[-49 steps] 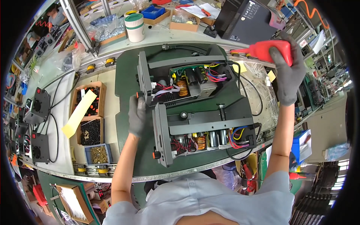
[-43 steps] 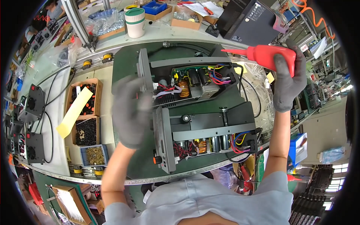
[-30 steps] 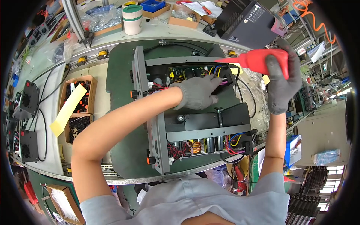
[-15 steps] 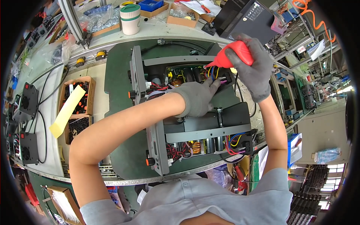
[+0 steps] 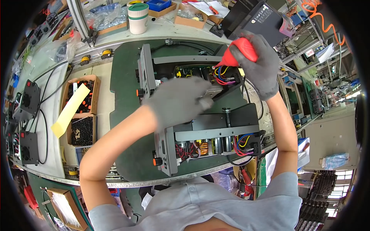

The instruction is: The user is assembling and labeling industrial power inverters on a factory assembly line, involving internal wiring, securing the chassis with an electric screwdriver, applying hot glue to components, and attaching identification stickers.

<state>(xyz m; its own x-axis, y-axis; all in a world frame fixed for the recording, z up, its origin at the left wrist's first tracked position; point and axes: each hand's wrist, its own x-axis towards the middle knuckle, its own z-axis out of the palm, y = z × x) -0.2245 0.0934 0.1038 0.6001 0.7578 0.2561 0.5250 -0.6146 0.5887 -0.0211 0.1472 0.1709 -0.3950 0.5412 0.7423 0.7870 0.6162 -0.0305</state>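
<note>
Fingers, right hand [image 5: 263, 69]: grey-gloved, closed around a red squeeze bottle [image 5: 242, 53], thumb laid along its side. Fingers, left hand [image 5: 179, 102]: grey-gloved, extended, thumb apart from the rest, nothing visible between them; outline blurred, contact with anything below impossible to tell.

Bottle, location: above the right part of the rear unit [image 5: 192, 60], tilted, nozzle aimed down and leftward beside the coloured wires [image 5: 221, 75]. Tip touching or clear: cannot be told.

Units, two: open metal housings with exposed circuitry, both on a green board [image 5: 125, 77], grey panels facing left. Front unit [image 5: 216, 133]: nearer the person, just beside the other.

Hazards, as judged: nozzle snagging or pushing a wire, should the right wrist dip; contents, if any, landing on the wrong component, from too firm a squeeze or an off-centre tip; glove catching leads, from the left hand being low over the rear unit; bottle knocked aside, should the left hand swing right.

Pose, right: forearm upright from lower right, wrist bent leftward. Pose, left: elbow out, forearm slanting up and rightward, palm downward.
</note>
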